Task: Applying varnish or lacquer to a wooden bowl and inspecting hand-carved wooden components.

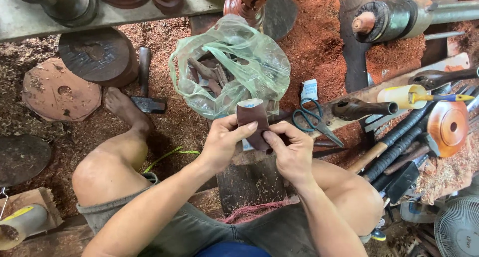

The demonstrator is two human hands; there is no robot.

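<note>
Folded strip of reddish-brown sandpaper (252,121) pinched by left hand (223,142) and right hand (292,154); judged liable to be torn if pulled unevenly.

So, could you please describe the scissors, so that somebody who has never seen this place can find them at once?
Start at the thin greenish clear plastic bag of wood scraps in the middle of the sawdust floor. Just right of it, above the person's right hand, a pair of scissors with teal-blue loop handles lies flat on a wooden plank. The dark turning tools nearby have straight handles; only this has two rings.
</note>
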